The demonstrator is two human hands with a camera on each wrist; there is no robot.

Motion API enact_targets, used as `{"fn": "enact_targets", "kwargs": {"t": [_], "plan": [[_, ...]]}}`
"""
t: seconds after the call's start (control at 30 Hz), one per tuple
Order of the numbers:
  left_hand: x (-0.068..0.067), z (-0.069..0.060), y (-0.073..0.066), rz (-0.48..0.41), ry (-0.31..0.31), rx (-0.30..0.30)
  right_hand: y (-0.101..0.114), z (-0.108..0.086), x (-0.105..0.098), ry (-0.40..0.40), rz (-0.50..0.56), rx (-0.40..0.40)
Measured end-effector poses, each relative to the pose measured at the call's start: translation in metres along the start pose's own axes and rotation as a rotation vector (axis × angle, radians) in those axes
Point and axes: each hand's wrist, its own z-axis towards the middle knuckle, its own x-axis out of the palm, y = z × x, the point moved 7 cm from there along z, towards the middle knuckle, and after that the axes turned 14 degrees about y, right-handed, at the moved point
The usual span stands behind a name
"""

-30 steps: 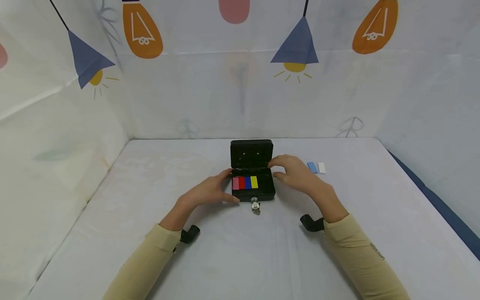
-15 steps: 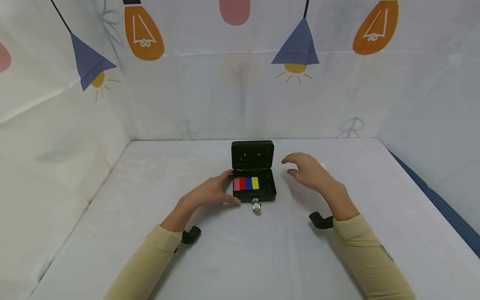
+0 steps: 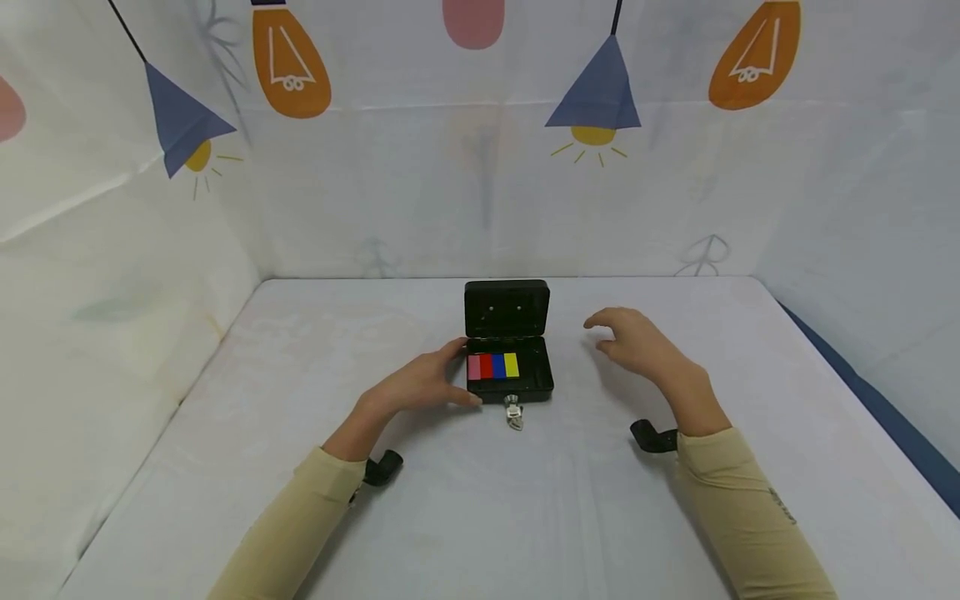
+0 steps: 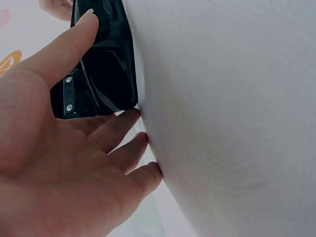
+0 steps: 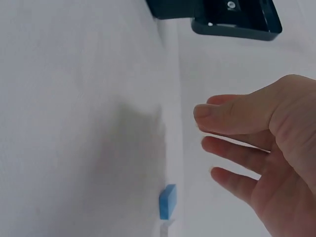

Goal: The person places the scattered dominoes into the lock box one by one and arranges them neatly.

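Observation:
A small black metal cash box (image 3: 536, 367) stands on the table, its lid (image 3: 507, 310) raised. Pink, red, blue and yellow blocks (image 3: 492, 367) lie side by side in its left part. My left hand (image 3: 417, 382) holds the box's left end, thumb at the front corner and fingers at the back; the left wrist view shows the thumb over the box (image 4: 111, 74). To the right of the box, my right hand (image 3: 637, 343) hovers with loosely bent fingers and holds nothing. A light-blue block (image 5: 168, 201) shows below it in the right wrist view; the head view hides it.
Silvery metal pieces (image 3: 513, 412), perhaps keys, hang at the box's front. A pale piece (image 5: 165, 228) lies close to the light-blue block. White cloth walls (image 3: 480, 208) with printed lamps enclose the white table (image 3: 480, 517) at the back and sides.
My right hand has left the box's right side and moved rightward, covering the light-blue and white blocks in the head view. The left hand stays at the box.

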Motion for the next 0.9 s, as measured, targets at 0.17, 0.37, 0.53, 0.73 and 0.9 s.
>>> {"fn": "enact_targets", "kwargs": {"t": [0.17,0.37,0.53,0.73,0.9], "plan": [[0.0,-0.001,-0.001,0.0,-0.002,0.002,-0.011,0.0,0.003,0.022,0.018,0.024],[0.0,-0.002,-0.002,0.004,-0.001,0.004,-0.022,-0.001,0.003,0.026,0.043,0.046],[-0.001,-0.003,-0.002,0.0,-0.003,-0.011,-0.03,-0.002,0.005,0.011,0.043,0.04],[0.0,-0.003,-0.002,-0.004,-0.003,-0.015,-0.04,-0.004,0.007,0.013,0.063,0.059],[0.0,-0.004,-0.003,-0.004,-0.002,-0.013,-0.047,-0.005,0.006,0.003,0.056,0.066]]}}
